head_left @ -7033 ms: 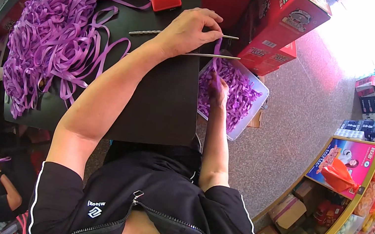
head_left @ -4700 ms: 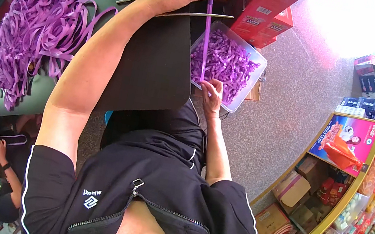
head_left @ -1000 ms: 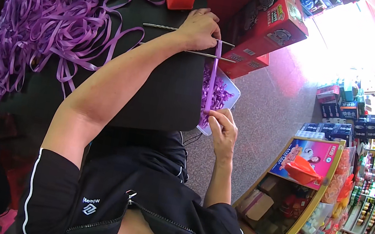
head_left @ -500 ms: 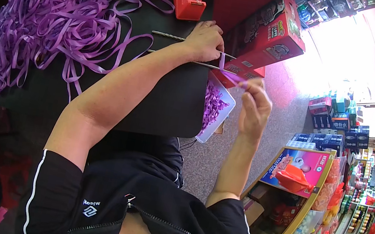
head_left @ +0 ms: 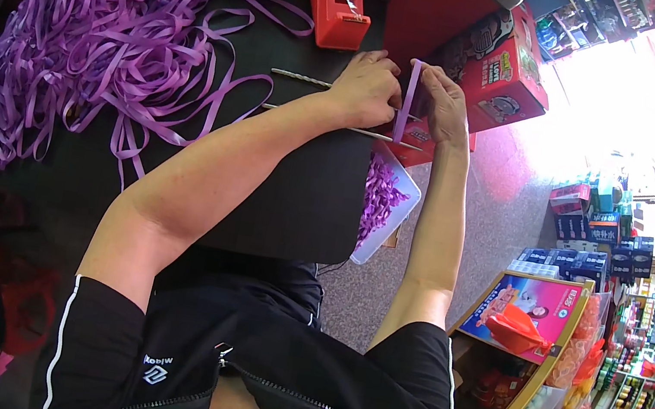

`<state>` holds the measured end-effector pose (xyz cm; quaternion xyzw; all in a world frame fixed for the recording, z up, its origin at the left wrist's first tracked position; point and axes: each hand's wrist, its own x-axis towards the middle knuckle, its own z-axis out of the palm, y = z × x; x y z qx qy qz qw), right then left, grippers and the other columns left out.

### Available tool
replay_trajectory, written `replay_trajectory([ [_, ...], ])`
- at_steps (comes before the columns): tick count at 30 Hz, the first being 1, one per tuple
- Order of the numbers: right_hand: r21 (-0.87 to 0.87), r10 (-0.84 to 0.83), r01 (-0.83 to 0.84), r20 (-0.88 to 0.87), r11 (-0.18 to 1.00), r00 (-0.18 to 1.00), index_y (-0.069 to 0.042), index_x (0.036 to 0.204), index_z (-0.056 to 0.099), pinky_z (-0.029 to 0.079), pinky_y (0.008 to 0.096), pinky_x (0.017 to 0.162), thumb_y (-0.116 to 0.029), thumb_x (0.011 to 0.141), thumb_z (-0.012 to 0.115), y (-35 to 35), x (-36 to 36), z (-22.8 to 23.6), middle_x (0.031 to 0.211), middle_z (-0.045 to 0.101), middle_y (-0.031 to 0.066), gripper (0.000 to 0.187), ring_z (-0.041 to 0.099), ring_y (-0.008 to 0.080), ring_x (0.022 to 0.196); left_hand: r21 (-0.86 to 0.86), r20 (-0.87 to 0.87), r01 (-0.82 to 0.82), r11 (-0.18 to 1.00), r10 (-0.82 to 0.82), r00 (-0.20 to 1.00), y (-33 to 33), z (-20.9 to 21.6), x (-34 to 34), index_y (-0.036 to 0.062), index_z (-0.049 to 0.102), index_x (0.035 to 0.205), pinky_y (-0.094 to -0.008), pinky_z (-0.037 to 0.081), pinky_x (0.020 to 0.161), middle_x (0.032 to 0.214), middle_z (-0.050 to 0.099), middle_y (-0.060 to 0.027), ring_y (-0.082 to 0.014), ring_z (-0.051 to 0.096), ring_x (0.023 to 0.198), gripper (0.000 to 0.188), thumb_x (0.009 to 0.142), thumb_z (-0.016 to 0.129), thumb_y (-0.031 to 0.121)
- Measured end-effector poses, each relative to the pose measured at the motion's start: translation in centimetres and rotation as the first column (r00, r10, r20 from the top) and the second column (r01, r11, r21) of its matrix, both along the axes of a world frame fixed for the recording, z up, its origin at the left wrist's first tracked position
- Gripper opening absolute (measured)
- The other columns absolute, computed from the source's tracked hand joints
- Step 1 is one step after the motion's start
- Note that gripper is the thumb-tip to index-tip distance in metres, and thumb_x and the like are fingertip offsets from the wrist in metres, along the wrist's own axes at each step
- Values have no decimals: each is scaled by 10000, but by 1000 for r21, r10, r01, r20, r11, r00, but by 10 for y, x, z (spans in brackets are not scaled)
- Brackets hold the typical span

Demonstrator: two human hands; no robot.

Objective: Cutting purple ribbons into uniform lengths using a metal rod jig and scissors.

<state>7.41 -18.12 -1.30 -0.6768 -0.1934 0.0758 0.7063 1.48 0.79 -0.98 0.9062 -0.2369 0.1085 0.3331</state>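
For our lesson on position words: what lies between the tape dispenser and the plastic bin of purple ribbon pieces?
The head view shows the left hand, two thin rods and black tabletop between the tape dispenser and plastic bin.

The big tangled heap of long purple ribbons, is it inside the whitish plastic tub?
No, the heap of purple ribbons lies on the black tabletop; the whitish plastic tub holds short purple pieces.

Orange bag [head_left: 518, 328] atop gold-edged cabinet [head_left: 540, 378]
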Motion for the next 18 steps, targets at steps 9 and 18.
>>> replay_trajectory([
  [9,57,26,-17,-162,998,986,-4,1071,664,421,236,869,-171,914,606,-2,3,-35,1005,652,27,236,582,101,963,-28,-16,-20,999,20,1000,-1,-1,0,100,736,800,-451,258,1091,1229,567,-116,-372,373,1293,182,655,663,182],
  [18,14,51,-50,-177,999,983,11,1066,661,421,222,832,-171,919,595,-4,-2,-44,1000,604,-4,243,560,86,946,-152,37,-42,987,49,998,-2,-3,1,121,712,859,-447,277,1085,1269,526,-153,-374,363,1300,234,629,676,103],
])
